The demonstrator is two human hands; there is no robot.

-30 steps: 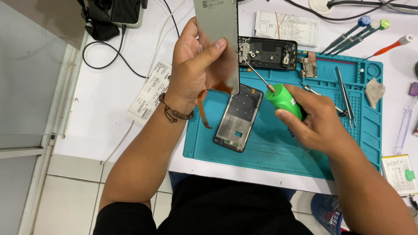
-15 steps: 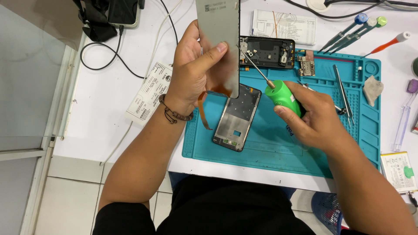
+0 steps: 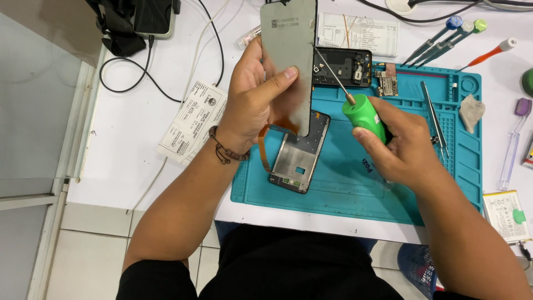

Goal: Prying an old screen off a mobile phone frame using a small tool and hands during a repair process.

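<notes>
My left hand (image 3: pixel 256 103) grips a grey phone display panel (image 3: pixel 288 55), holding it upright with its lower end over a silver phone frame (image 3: pixel 298 155) that lies on the teal work mat (image 3: pixel 344 183). An orange flex cable (image 3: pixel 265 145) curls from the panel beside the frame. My right hand (image 3: pixel 401 147) holds a green-handled screwdriver (image 3: pixel 363 115); its thin metal shaft points up and left, and its tip meets the right edge of the panel.
A black phone housing (image 3: pixel 344 68) and a small circuit board (image 3: pixel 387 79) lie at the mat's far edge. Tweezers (image 3: pixel 433 116), a grey cloth (image 3: pixel 471 113), several precision screwdrivers (image 3: pixel 444 39), paper labels (image 3: pixel 191 123), cables and a phone battery (image 3: pixel 506 214) surround the mat.
My left hand has raised the display panel slightly. My right hand with the green screwdriver moved up, bringing the tip to the panel's right edge.
</notes>
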